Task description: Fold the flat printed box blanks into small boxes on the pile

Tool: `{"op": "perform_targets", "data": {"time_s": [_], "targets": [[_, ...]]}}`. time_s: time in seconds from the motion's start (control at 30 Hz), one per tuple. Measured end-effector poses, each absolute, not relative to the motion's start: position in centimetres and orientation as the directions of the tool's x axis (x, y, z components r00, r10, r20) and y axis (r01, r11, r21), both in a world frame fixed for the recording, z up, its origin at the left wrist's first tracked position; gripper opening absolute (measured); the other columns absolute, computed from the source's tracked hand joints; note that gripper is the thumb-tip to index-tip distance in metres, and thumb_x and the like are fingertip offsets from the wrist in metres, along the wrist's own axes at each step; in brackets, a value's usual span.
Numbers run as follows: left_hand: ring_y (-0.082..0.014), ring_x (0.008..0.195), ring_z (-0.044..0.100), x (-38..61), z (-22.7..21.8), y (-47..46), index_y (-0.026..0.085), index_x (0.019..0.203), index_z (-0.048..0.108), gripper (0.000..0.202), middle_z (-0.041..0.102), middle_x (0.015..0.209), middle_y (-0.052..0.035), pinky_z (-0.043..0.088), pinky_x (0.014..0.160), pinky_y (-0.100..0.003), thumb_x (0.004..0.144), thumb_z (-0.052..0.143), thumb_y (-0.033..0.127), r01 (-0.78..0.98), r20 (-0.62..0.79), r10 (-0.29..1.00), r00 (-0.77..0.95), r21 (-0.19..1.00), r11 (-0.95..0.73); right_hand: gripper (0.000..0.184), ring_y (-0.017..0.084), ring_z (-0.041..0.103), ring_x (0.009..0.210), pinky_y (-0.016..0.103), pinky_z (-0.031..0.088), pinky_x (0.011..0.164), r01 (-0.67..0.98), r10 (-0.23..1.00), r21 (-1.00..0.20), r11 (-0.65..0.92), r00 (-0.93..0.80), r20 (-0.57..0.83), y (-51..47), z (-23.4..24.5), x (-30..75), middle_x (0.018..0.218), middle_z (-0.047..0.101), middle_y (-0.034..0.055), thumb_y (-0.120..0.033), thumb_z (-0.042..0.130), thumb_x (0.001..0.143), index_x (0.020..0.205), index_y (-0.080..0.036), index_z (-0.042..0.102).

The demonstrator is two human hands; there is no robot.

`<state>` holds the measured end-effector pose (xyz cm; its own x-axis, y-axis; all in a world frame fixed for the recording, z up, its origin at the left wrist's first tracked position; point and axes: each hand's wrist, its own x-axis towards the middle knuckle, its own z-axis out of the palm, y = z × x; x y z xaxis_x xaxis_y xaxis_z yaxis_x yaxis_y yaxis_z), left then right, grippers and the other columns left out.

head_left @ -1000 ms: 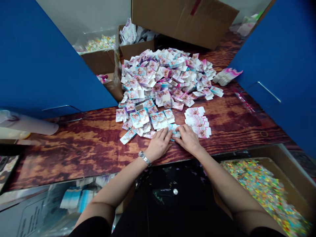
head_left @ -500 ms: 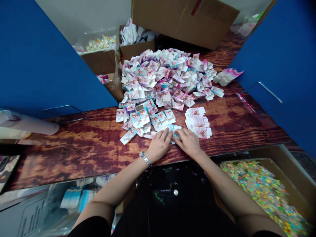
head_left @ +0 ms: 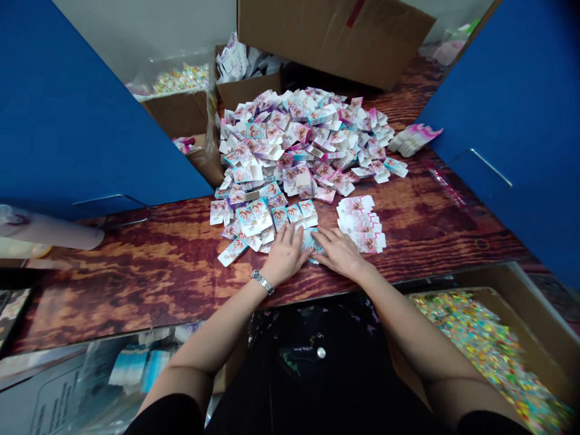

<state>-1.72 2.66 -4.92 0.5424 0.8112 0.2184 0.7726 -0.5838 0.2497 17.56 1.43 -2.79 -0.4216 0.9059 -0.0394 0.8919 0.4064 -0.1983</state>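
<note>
My left hand [head_left: 284, 257] lies with its fingers stretched out and a little apart at the front edge of a row of blue-and-white small cartons [head_left: 294, 214]. A silver watch [head_left: 263, 281] is on that wrist. Flat cartons printed in light blue [head_left: 312, 243] lie between my two hands, partly covered by them. My right hand [head_left: 339, 252] rests from the right on these blue cartons, fingers extended and palm down. Just beyond it lies a fanned stack of flat pink-and-white cartons [head_left: 360, 223]. Whether either hand grips a carton is hidden beneath the fingers.
A large heap of opened small cartons [head_left: 299, 136] covers the table's middle. Behind it stand cardboard boxes [head_left: 335, 36]. Blue panels [head_left: 507, 109] flank both sides. Below the table's front right edge is a box of colourful wrapped pieces [head_left: 489, 350]. A pale cylinder [head_left: 54, 228] lies left.
My left hand has shifted slightly left and forward, its fingers spreading away from my right hand. More of the blue cartons shows between the hands. The view has shifted slightly.
</note>
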Motion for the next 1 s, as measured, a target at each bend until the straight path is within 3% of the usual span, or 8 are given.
{"op": "perform_targets", "data": {"time_s": [0.13,0.3,0.47,0.7,0.87,0.93,1.0], "targets": [[-0.0328,0.127,0.046,-1.3,-4.4,1.7,0.008,0.139,0.038,0.062,0.045,0.14,-0.0235,0.042,0.103,-0.049,0.092,0.047,0.046,0.732,0.161,0.78,0.605,0.273,-0.624,0.051,0.03,0.047,0.115,0.043,0.045,0.091,0.884,0.895,-0.187,0.428,-0.443,-0.048,0.6,-2.6,18.2,0.134,0.053,0.0114,-0.037,0.059,0.087,0.133,-0.018,0.049],[-0.0314,0.131,0.043,-0.8,-4.1,0.4,0.012,0.139,0.039,0.058,0.044,0.142,-0.0191,0.038,0.106,-0.048,0.094,0.044,0.047,0.67,0.158,0.719,0.677,0.272,-0.691,0.046,0.028,0.048,0.114,0.041,0.044,0.091,0.902,0.922,-0.206,0.379,-0.386,0.006,-1.6,-3.1,19.3,0.13,0.053,0.0126,-0.04,0.056,0.09,0.129,-0.018,0.051],[-0.0335,0.134,0.039,-0.8,-4.3,0.2,0.012,0.137,0.043,0.054,0.043,0.143,-0.0202,0.038,0.106,-0.05,0.093,0.047,0.043,0.664,0.136,0.701,0.7,0.236,-0.709,0.033,0.026,0.052,0.102,0.036,0.045,0.083,0.936,0.956,-0.216,0.28,-0.291,-0.023,-2.3,-3.1,19.2,0.105,0.058,0.0107,-0.043,0.058,0.088,0.11,-0.019,0.06],[-0.0349,0.134,0.038,-0.8,-4.2,0.1,0.011,0.136,0.044,0.054,0.043,0.143,-0.0199,0.038,0.105,-0.049,0.093,0.046,0.044,0.669,0.119,0.697,0.707,0.205,-0.714,0.033,0.026,0.053,0.1,0.035,0.043,0.081,0.94,0.965,-0.24,0.244,-0.261,-0.041,-1.6,-2.6,18.9,0.103,0.056,0.0097,-0.043,0.066,0.083,0.103,-0.018,0.058],[-0.0348,0.136,0.035,-0.6,-4.3,-0.2,0.013,0.139,0.039,0.053,0.043,0.143,-0.0188,0.034,0.107,-0.052,0.094,0.046,0.04,0.67,0.177,0.694,0.698,0.183,-0.72,0.028,0.028,0.057,0.096,0.037,0.043,0.078,0.953,0.968,-0.195,0.233,-0.247,-0.048,-1.7,-2.0,18.4,0.098,0.063,0.0098,-0.038,0.065,0.083,0.099,-0.017,0.056],[-0.0351,0.137,0.033,-0.5,-4.4,-0.3,0.014,0.14,0.039,0.051,0.044,0.143,-0.0181,0.031,0.109,-0.054,0.095,0.044,0.037,0.662,0.214,0.679,0.702,0.153,-0.733,0.022,0.026,0.061,0.092,0.035,0.044,0.076,0.936,0.969,-0.276,0.22,-0.243,-0.053,-1.9,-2.0,18.3,0.097,0.066,0.0077,-0.033,0.061,0.086,0.102,-0.018,0.055],[-0.0351,0.137,0.033,-0.5,-4.4,-0.4,0.013,0.139,0.04,0.049,0.044,0.143,-0.0176,0.029,0.111,-0.054,0.096,0.043,0.034,0.653,0.236,0.663,0.711,0.129,-0.746,0.02,0.022,0.065,0.088,0.032,0.045,0.074,0.882,0.974,-0.437,0.179,-0.222,-0.049,-2.1,-2.1,18.4,0.095,0.069,0.0051,-0.029,0.057,0.089,0.106,-0.019,0.054]]}}
